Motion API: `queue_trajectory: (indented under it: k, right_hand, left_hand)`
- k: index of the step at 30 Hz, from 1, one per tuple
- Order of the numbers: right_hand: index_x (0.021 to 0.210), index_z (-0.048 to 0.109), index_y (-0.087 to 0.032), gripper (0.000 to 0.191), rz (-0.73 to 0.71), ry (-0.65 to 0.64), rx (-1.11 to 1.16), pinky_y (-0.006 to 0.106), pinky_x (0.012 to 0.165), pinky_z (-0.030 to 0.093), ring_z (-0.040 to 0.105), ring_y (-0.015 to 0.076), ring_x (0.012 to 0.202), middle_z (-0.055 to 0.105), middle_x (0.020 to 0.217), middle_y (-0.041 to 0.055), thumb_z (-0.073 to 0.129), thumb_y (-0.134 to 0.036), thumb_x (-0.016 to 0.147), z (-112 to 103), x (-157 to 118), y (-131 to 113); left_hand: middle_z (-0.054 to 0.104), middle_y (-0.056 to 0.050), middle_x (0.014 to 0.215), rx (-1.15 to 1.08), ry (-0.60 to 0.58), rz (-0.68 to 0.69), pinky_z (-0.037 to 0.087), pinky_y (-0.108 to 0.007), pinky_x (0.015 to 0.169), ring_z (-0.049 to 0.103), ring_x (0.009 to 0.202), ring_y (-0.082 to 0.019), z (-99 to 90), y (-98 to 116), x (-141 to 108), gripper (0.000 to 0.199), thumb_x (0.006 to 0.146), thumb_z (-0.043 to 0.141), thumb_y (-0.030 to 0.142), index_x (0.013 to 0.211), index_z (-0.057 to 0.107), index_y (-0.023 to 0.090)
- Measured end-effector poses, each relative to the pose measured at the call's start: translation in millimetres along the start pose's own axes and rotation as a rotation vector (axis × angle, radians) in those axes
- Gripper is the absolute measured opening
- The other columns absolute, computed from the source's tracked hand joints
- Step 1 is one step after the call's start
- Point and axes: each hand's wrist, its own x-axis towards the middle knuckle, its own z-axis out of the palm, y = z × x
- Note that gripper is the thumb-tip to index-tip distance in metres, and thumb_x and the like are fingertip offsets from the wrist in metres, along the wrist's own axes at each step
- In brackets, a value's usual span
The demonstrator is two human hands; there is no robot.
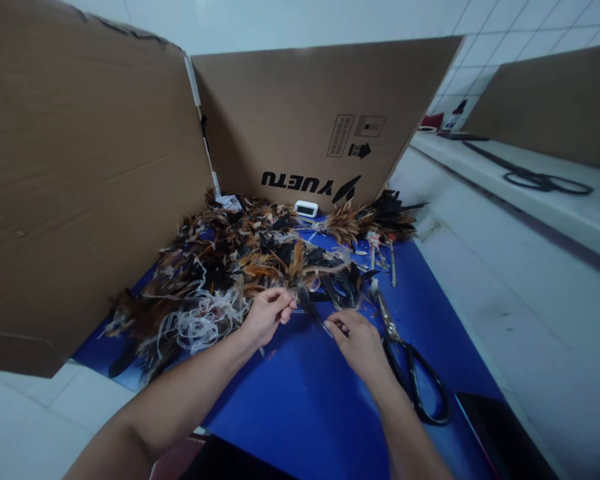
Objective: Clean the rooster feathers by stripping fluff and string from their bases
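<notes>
My left hand [270, 317] is closed in a pinch on feathers, with a brown tuft [296, 263] rising just beyond its fingertips. A thin dark feather [312, 308] slants between both hands, and my right hand [357, 340] pinches its near end. Loose brown and black feathers [260, 263] lie heaped past the hands on the blue tabletop [300, 393]. By my left forearm is a tangle of clear plastic strips [200, 323]. Large black-handled scissors [414, 377] rest beside my right wrist, blades pointing away.
Cardboard panels stand at the left [90, 167] and back [280, 120]. A small white digital display [307, 209] sits by the back panel, near bound feather bundles [375, 217]. A dark flat device [505, 433] lies front right. More scissors [545, 181] rest on the right ledge [510, 200].
</notes>
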Motion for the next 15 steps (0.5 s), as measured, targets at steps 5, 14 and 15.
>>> queue_trajectory:
  k: [5,14,15]
  right_hand:
    - [0.071,0.056,-0.022,0.007,-0.060,-0.062,-0.188,0.034,0.071,0.042,0.054,0.0212,0.075,0.058,0.075,0.0038,0.055,-0.023,0.078,5.2,-2.5,1.9]
    - [0.071,0.052,-0.020,0.013,0.042,-0.097,-0.353,0.029,0.067,0.041,0.056,0.0201,0.073,0.059,0.074,0.0057,0.046,-0.017,0.082,2.4,-2.3,-2.8]
    - [0.071,0.053,-0.020,0.013,0.054,-0.071,-0.376,0.030,0.067,0.041,0.057,0.0204,0.072,0.060,0.074,0.0058,0.046,-0.017,0.083,1.3,-2.3,-0.9]
  left_hand:
    - [0.056,0.001,0.062,-0.044,0.060,0.026,0.028,-0.016,0.041,0.038,0.041,-0.001,-2.1,4.8,3.4,0.027,0.069,0.072,0.034,0.065,0.057,0.012]
    - [0.057,0.001,0.062,-0.081,0.079,0.038,0.028,-0.015,0.040,0.039,0.041,-0.001,-2.6,4.5,4.7,0.024,0.068,0.073,0.029,0.066,0.057,0.012]
    - [0.057,0.001,0.062,-0.083,0.078,0.043,0.028,-0.015,0.040,0.039,0.041,-0.001,-2.7,4.7,4.7,0.024,0.069,0.073,0.029,0.066,0.057,0.012]
